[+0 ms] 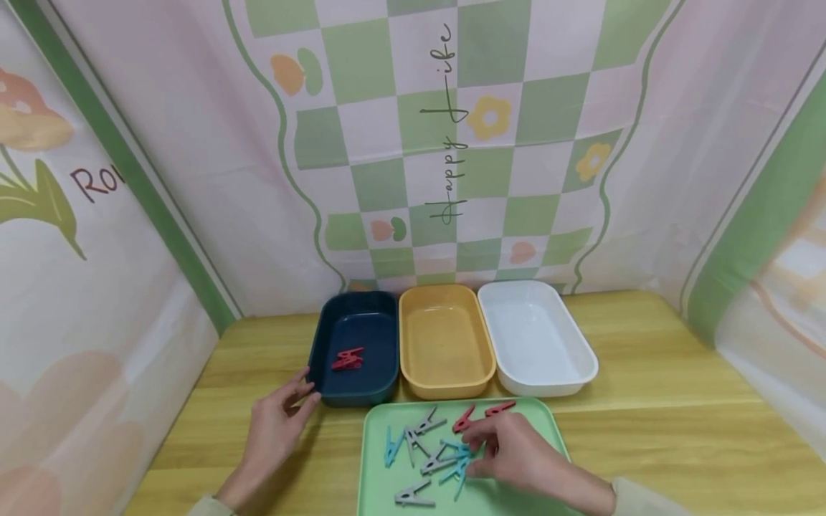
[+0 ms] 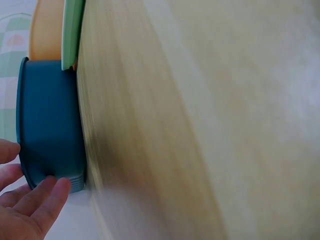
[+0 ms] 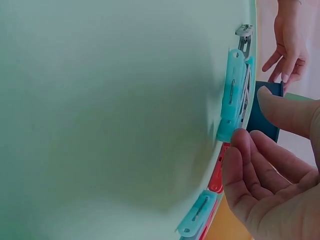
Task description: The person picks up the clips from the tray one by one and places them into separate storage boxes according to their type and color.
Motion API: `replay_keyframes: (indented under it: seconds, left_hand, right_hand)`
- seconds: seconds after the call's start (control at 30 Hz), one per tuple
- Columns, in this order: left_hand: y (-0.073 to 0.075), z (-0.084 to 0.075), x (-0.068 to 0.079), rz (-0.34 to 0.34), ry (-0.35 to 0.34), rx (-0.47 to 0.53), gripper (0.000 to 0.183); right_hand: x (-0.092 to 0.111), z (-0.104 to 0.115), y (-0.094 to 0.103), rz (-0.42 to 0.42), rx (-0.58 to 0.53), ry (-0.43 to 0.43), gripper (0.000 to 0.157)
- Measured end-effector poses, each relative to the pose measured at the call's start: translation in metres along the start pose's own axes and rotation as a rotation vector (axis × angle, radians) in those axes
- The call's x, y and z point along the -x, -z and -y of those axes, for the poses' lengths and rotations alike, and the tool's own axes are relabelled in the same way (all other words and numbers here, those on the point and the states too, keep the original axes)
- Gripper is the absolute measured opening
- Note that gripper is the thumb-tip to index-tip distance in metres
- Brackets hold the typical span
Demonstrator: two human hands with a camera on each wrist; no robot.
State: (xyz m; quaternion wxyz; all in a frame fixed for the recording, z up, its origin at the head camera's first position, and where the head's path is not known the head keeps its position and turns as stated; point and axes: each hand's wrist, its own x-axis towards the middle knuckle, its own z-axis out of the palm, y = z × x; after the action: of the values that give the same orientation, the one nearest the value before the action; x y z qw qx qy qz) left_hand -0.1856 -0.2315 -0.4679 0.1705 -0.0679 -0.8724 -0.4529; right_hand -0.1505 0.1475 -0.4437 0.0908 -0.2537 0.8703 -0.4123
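Note:
My left hand [image 1: 279, 423] rests its fingertips on the near left corner of the navy blue bin [image 1: 358, 326]; the left wrist view has them on its rim and outer wall. Two or so red clothespins [image 1: 348, 360] lie inside that bin. Over the green tray [image 1: 381, 494], my right hand [image 1: 516, 455] hovers with thumb and fingers apart and nothing between them. Close to its fingertips are light blue clothespins [image 1: 458, 469] and a red clothespin [image 1: 463, 419]. Several grey clothespins [image 1: 414, 494] and another blue clothespin [image 1: 392, 448] lie to the left on the tray.
A yellow bin [image 1: 445, 344] and a white bin [image 1: 538, 340] stand in a row to the right of the navy one, behind the tray. Everything sits on a wooden table [image 1: 671, 401]. A printed curtain [image 1: 426, 122] hangs right behind the bins.

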Motion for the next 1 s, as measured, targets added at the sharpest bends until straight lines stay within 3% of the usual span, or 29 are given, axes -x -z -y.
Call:
replay_keyframes:
  seconds: [0.6, 1.0]
  left_hand:
    - [0.000, 0.001, 0.000, 0.008, 0.001, -0.004, 0.025]
    - [0.000, 0.000, 0.000, 0.011, 0.003, -0.005, 0.025]
  right_hand:
    - [0.003, -0.001, -0.011, -0.006, 0.024, 0.058, 0.029]
    - [0.004, 0.000, -0.009, 0.029, 0.011, 0.037, 0.026]
